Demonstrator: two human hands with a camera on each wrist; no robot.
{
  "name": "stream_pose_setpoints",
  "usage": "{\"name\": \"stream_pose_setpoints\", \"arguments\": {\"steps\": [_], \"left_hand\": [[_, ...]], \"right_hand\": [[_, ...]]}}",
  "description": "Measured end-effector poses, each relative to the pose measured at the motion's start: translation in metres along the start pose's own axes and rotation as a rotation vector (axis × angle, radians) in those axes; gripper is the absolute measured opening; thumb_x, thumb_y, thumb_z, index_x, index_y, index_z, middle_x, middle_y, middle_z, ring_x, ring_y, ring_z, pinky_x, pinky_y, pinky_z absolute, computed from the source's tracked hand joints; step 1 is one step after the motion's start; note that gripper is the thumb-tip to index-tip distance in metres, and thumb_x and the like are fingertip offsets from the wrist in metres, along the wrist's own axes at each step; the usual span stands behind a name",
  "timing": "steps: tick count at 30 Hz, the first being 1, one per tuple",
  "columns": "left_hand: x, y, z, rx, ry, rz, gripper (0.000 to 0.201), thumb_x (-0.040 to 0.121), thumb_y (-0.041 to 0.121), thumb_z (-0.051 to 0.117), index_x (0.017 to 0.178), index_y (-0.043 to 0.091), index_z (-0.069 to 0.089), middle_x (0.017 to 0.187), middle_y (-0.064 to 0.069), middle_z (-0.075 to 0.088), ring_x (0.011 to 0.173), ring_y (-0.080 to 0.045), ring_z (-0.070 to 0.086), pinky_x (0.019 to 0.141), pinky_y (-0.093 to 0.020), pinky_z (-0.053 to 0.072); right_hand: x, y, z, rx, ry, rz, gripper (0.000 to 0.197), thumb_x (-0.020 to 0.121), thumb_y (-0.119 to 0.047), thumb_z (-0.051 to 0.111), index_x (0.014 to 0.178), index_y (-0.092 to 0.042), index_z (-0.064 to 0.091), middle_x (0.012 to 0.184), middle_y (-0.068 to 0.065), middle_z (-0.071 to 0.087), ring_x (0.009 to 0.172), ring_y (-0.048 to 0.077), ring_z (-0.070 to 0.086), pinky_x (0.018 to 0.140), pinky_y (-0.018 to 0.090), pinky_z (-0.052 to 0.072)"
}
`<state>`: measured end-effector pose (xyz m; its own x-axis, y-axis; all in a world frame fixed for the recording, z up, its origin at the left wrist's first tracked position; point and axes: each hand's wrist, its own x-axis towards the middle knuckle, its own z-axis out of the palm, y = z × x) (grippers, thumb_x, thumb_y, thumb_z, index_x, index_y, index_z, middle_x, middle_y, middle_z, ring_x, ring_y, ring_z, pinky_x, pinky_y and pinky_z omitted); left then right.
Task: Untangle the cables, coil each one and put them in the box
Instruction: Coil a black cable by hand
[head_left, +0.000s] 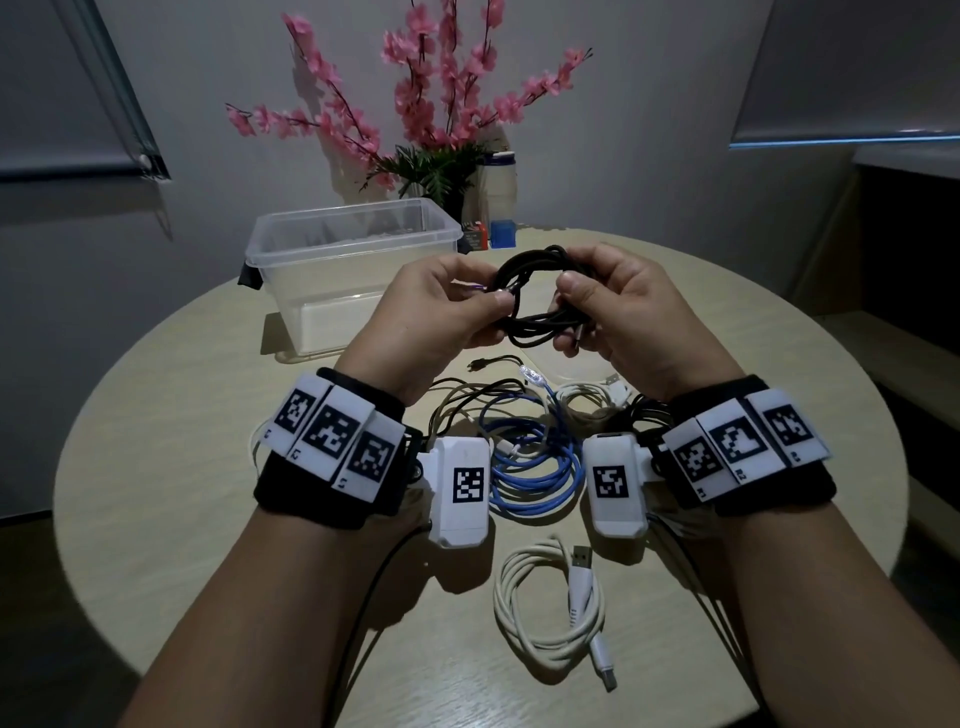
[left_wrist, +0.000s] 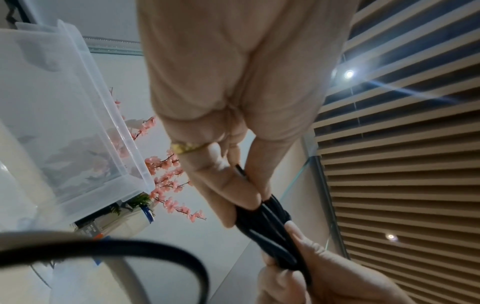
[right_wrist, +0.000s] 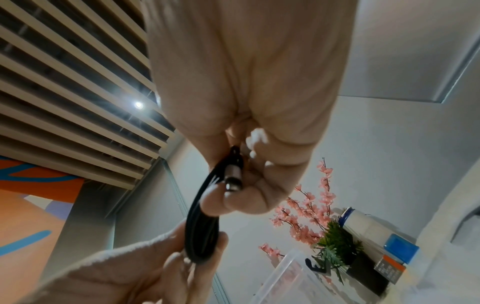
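Both hands hold a coiled black cable up above the table's middle. My left hand pinches the coil's left side between thumb and fingers. My right hand grips the right side, with a silver plug lying against its fingers. The same black cable runs between both hands in the left wrist view. The clear plastic box stands behind and left of the hands. On the table below lie a blue cable, tangled thin black and white cables, and a coiled white cable.
A pot of pink artificial flowers stands behind the box, with a white bottle and small blue and red items beside it. The round table's edge curves close on both sides.
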<state>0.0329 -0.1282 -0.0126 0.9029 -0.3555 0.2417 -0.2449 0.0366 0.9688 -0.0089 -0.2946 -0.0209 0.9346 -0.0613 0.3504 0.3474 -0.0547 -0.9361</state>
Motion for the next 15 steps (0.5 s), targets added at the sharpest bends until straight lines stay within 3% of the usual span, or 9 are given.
{"name": "stream_pose_setpoints", "arguments": {"steps": [5, 9, 13, 15], "left_hand": [[0.0005, -0.0023, -0.0038, 0.107, 0.065, 0.001, 0.014, 0.079, 0.003, 0.072, 0.080, 0.012, 0.062, 0.078, -0.005, 0.066, 0.069, -0.013, 0.066, 0.064, -0.024, 0.053], [-0.0020, 0.0019, -0.0081, 0.035, -0.024, -0.032, 0.014, 0.077, -0.004, 0.070, 0.084, 0.005, 0.061, 0.079, -0.009, 0.064, 0.067, -0.013, 0.064, 0.065, -0.021, 0.054], [-0.0057, 0.0061, -0.0047, 0.051, -0.102, -0.038, 0.012, 0.080, -0.005, 0.067, 0.084, 0.002, 0.058, 0.068, -0.007, 0.058, 0.050, -0.004, 0.056, 0.050, -0.012, 0.044], [-0.0062, 0.0059, -0.0033, 0.082, -0.101, -0.039, 0.013, 0.080, -0.003, 0.068, 0.081, 0.002, 0.057, 0.065, -0.006, 0.058, 0.048, -0.005, 0.055, 0.048, -0.012, 0.042]], "right_hand": [[-0.0009, 0.0025, 0.0029, 0.001, 0.039, -0.023, 0.021, 0.096, -0.001, 0.047, 0.112, -0.009, 0.058, 0.072, 0.009, 0.060, 0.052, 0.019, 0.059, 0.052, 0.029, 0.052], [-0.0006, 0.0025, 0.0015, -0.016, 0.071, -0.028, 0.028, 0.097, -0.003, 0.048, 0.123, -0.002, 0.055, 0.074, 0.009, 0.061, 0.055, 0.018, 0.060, 0.053, 0.031, 0.053], [-0.0028, 0.0000, -0.0013, -0.017, 0.056, -0.026, 0.031, 0.097, -0.004, 0.048, 0.127, -0.001, 0.054, 0.075, 0.009, 0.061, 0.056, 0.018, 0.059, 0.052, 0.029, 0.052], [-0.0035, -0.0013, -0.0006, -0.022, 0.044, -0.025, 0.029, 0.097, -0.004, 0.048, 0.124, -0.003, 0.056, 0.073, 0.009, 0.060, 0.053, 0.017, 0.058, 0.051, 0.029, 0.052]]}}
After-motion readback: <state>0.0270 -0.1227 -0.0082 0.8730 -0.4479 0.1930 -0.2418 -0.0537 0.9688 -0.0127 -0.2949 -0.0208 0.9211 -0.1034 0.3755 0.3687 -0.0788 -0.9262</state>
